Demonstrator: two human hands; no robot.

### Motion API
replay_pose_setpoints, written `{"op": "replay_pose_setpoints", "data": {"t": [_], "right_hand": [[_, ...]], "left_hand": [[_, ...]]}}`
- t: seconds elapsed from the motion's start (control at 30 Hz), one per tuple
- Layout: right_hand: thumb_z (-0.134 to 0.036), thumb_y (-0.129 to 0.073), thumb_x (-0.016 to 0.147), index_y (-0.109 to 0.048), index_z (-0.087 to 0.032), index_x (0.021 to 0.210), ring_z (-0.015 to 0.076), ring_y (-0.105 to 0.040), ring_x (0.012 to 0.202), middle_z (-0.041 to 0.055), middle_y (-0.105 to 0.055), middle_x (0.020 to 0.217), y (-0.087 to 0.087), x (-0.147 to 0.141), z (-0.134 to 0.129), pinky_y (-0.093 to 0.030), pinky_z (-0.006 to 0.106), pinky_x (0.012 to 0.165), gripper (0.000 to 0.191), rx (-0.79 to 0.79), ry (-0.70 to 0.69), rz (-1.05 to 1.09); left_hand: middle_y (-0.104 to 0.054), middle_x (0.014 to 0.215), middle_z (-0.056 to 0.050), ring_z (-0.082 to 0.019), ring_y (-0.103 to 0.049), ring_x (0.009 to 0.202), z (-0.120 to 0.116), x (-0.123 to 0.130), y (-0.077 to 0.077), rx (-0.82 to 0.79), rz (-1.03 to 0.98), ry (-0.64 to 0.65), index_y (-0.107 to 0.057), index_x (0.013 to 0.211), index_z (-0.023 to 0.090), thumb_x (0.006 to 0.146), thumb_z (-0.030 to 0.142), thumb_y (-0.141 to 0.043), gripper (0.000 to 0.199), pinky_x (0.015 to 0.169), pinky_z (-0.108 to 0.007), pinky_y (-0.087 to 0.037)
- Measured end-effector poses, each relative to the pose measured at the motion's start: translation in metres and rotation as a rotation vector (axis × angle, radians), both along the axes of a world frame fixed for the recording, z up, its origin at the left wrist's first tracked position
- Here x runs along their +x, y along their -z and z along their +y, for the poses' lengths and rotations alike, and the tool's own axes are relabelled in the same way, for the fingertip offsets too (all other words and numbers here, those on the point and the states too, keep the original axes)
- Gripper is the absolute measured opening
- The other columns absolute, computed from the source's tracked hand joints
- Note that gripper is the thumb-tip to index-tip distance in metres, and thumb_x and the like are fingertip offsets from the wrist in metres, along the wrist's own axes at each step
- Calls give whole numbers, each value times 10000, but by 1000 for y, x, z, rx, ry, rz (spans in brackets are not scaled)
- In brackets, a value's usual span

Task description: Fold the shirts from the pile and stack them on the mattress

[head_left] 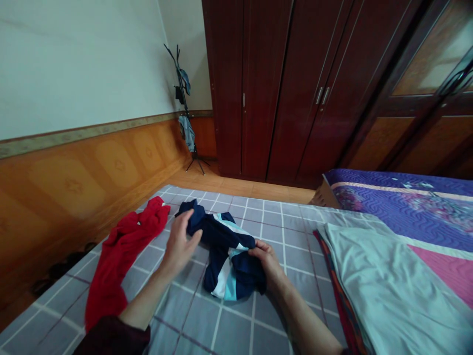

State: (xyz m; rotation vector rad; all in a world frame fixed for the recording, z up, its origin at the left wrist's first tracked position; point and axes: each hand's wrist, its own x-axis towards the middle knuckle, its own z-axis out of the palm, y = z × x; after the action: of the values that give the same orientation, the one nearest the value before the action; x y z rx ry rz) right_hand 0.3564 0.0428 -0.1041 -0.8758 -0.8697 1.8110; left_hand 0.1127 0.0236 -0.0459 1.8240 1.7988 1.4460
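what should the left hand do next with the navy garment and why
Probably close the left hand gently on the bunched end of the navy garment beside it. Its fingers look open, while the right hand pinches the opposite side, and the cloth between lies crumpled; a second grip would likely help straighten it.

No text, label, brand, number or sign can be read.
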Motion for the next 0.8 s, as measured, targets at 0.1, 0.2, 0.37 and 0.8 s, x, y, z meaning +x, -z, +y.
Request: {"op": "replay_pose_setpoints", "data": {"t": [0.1,0.2,0.37,0.8], "right_hand": [[-182,-661,576,-637,-170,710,111,-537,486,-19,-647,596,-3,-2,-3,-400,219,503,137,-6,-26,55],[-184,-714,582,-634,-159,677,103,-528,499,-18,-637,594,-7,-4,-7,-397,213,520,127,-17,-65,135],[-237,-758,597,-621,-160,650,100,-525,483,-21,-628,563,-10,-1,-3,-395,203,503,166,-44,9,176],[-237,-773,608,-649,-180,713,130,-606,576,-12,-683,655,-9,9,10,-481,227,589,172,-113,113,273]], "left_hand": [[-465,1357,-87,-232,-409,1269,-15,38,9,-82,281,346,-476,1299,230,796,177,-547,511,1077,-423,-320],[-535,1290,-71,-223,-473,1205,-21,63,12,-129,325,494,-596,1106,221,796,134,-527,329,1020,-385,-378],[-670,983,-55,-180,-611,965,-26,53,-4,-109,-71,342,-611,889,188,859,177,-469,146,861,-301,-451],[-650,902,-22,-172,-613,863,-47,-36,9,221,-375,-375,-619,893,190,774,322,-611,178,804,-281,-474]]}}
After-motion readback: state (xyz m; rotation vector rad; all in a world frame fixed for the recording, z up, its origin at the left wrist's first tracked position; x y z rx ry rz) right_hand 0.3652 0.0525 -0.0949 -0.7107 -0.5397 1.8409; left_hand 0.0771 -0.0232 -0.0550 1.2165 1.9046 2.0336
